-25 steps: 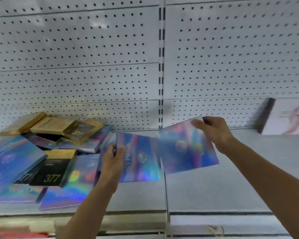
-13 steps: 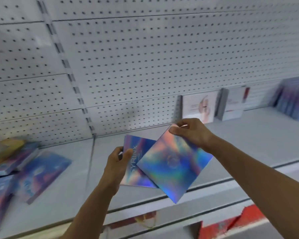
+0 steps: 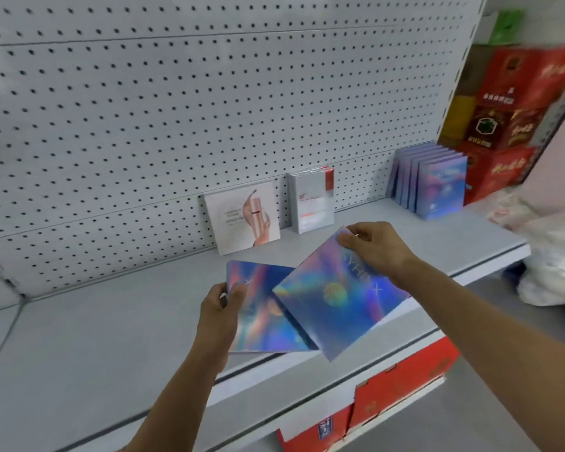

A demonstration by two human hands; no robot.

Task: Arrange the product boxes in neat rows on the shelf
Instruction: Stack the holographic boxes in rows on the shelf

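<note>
While a neat upright row of holographic blue boxes [image 3: 433, 187] already stands at the grey metal shelf's [image 3: 111, 337] right end, two flat iridescent boxes remain unplaced: the left hand [image 3: 221, 308] grips one [image 3: 258, 321], the right hand [image 3: 375, 247] pinches the other [image 3: 336, 305], both held above the shelf's front edge.
</note>
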